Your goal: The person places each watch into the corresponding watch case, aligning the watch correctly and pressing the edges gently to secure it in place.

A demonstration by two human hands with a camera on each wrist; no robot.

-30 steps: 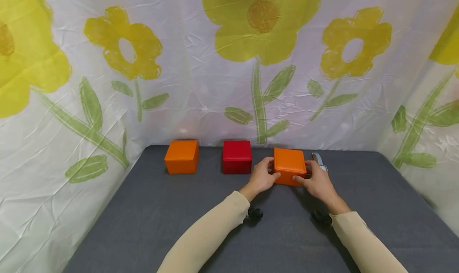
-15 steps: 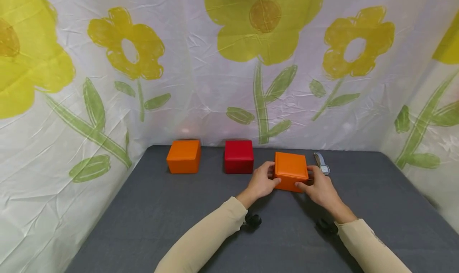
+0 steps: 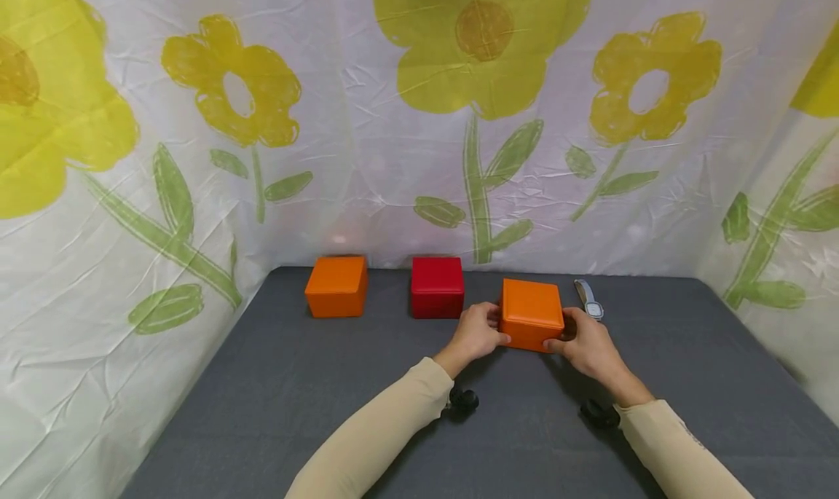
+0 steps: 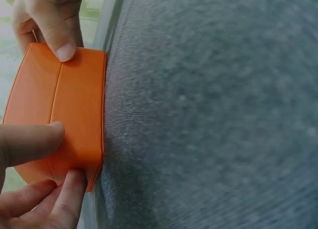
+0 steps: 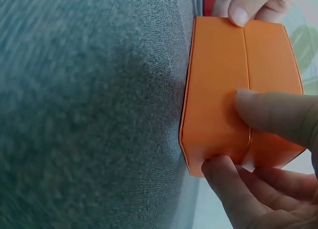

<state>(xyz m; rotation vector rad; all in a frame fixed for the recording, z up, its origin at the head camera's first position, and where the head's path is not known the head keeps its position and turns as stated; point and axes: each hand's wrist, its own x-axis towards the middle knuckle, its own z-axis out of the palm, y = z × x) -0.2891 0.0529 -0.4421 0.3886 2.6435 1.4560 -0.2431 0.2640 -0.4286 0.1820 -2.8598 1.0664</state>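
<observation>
Flowery cloth (image 3: pixel 347 142) hangs behind one gray table (image 3: pixel 262 382). From its middle: one orange box (image 3: pixel 336 289) at ten o'clock, one red box (image 3: pixel 437 289) at twelve, left hand (image 3: pixel 476 331) and right hand (image 3: pixel 590 346) gripping a second orange box (image 3: pixel 531 313) near one, one watch (image 3: pixel 588 299) at two.

Hands (image 3: pixel 475 331) (image 3: pixel 587 344): two
Orange boxes (image 3: pixel 532 311) (image 3: pixel 336 288): two, one between the hands
Red box (image 3: pixel 437 288): one
Wristwatch (image 3: pixel 588 300): one, beyond the right hand
Beige sleeves (image 3: pixel 376 430) (image 3: pixel 682 448): two
Printed yellow flowers (image 3: pixel 426 69): five
</observation>
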